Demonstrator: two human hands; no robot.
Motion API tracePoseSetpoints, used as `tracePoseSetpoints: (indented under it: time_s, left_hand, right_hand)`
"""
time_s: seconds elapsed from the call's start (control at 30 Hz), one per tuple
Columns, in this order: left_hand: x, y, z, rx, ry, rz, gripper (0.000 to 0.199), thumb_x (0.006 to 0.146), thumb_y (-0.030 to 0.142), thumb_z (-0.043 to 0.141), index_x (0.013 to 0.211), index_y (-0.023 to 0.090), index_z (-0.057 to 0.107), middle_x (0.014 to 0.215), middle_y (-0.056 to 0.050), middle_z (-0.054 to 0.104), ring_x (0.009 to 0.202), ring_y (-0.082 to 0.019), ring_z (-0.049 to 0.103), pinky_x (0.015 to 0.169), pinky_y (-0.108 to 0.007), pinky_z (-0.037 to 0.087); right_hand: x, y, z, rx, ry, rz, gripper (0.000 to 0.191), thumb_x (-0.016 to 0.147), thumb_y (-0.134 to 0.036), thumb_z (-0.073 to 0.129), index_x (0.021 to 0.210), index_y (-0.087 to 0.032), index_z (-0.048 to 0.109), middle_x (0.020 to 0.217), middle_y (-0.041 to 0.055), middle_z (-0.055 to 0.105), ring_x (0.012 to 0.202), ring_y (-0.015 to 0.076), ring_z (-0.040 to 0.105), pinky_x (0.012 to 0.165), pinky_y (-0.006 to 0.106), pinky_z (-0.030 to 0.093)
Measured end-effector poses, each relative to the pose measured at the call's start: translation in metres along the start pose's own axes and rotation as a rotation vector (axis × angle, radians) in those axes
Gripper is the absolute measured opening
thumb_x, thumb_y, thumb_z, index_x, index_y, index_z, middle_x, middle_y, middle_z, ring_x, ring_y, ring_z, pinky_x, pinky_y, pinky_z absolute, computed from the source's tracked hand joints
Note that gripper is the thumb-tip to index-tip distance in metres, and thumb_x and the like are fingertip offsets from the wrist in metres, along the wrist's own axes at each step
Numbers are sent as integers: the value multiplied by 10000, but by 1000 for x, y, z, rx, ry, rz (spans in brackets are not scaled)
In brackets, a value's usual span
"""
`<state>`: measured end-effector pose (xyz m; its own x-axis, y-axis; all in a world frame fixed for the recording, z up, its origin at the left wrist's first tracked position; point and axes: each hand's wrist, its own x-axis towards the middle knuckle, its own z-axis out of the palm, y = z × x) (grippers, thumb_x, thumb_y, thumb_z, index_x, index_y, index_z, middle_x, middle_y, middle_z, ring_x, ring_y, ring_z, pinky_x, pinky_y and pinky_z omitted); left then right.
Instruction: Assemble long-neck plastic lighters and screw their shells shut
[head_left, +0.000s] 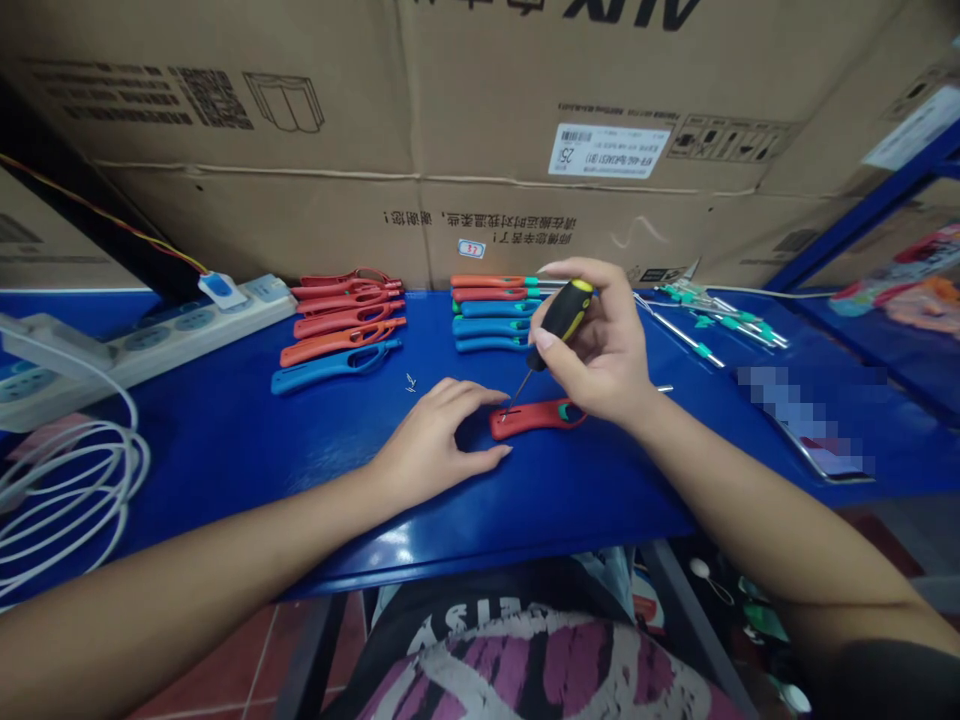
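Observation:
My right hand point(604, 345) is wrapped round a black and yellow screwdriver point(561, 318), whose thin shaft slants down to the left end of a red handle piece point(529, 417) lying flat on the blue table. Around that same left end, my left hand point(435, 440) rests with thumb and forefinger spread apart; nothing is gripped between them. A few tiny screws point(411, 382) lie left of the red piece. The piece's right end, with a green part, is partly under my right hand.
Red, orange and blue handle shells point(337, 368) lie at back left, assembled pieces point(491, 328) at back centre. Metal rods with green parts point(705, 350) and a phone point(810, 425) are at right. A power strip point(150, 340) and coiled cable point(71, 480) sit left; cardboard boxes point(300, 215) stand behind.

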<state>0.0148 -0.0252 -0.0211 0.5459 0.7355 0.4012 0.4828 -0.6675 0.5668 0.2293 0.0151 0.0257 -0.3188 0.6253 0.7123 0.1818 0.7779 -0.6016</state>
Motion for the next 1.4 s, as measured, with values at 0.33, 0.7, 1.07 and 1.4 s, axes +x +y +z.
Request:
tracePoseSetpoints:
  time_s: [0.33,0.7,1.07,1.4]
  left_hand:
    - [2,-2,1,-1,-40,21,321,885,275,730,1186,200,648,1125,-54,730,1053,-231,634,959,-404,505]
    - [2,-2,0,1,-42,25,285,909,257,698,1184,200,649,1129,-54,728,1061,-228,634,964,-406,500]
    - [2,-2,0,14,-55,25,258,917,257,694,1163,204,637,1126,-54,719,1063,-233,628,957,-417,498]
    - [1,-2,0,12,-62,10,199,910,267,703,1086,206,633,1073,-42,711,1042,-230,622,945,-407,494]
  right_hand:
    - [-8,2,4,38,-4,-83,478,894,-253,637,1338,-243,463,1077,65,658,792,155,653,645,299,601]
    - [-9,-2,4,32,-20,-125,460,874,-197,625,1308,-235,476,947,22,621,699,130,627,567,254,566]
    - [-10,-1,4,47,-30,-106,513,854,-185,641,1336,-252,479,995,37,643,714,135,628,583,265,565]
    - [-11,-2,2,17,-83,-47,532,858,-204,639,1361,-255,471,1087,58,646,766,146,632,622,279,577]
